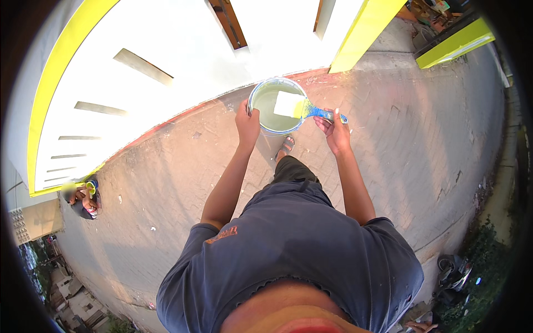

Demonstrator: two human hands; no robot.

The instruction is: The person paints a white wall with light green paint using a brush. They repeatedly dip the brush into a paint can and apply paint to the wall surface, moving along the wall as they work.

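A round paint bucket (pixel 266 100) with a blue-stained rim hangs in front of me, with pale greenish liquid inside. My left hand (pixel 248 125) grips its left side, the thumb over the rim. In my right hand (pixel 334 130) is the blue, paint-spattered handle of a wide paintbrush (pixel 310 109). The brush's head, white with yellow near the handle, lies across the bucket's opening at the right; whether it touches the liquid I cannot tell. Beyond the bucket rises a white wall (pixel 166 37) with slot-like openings and yellow borders.
Brick-like paving (pixel 200 166) spreads underfoot. At the far left another person (pixel 85 204) crouches by the wall, holding a yellow container (pixel 91 188). Yellow pillars (pixel 362 33) stand at the upper right. A parked motorbike (pixel 454 274) and plants are at the lower right.
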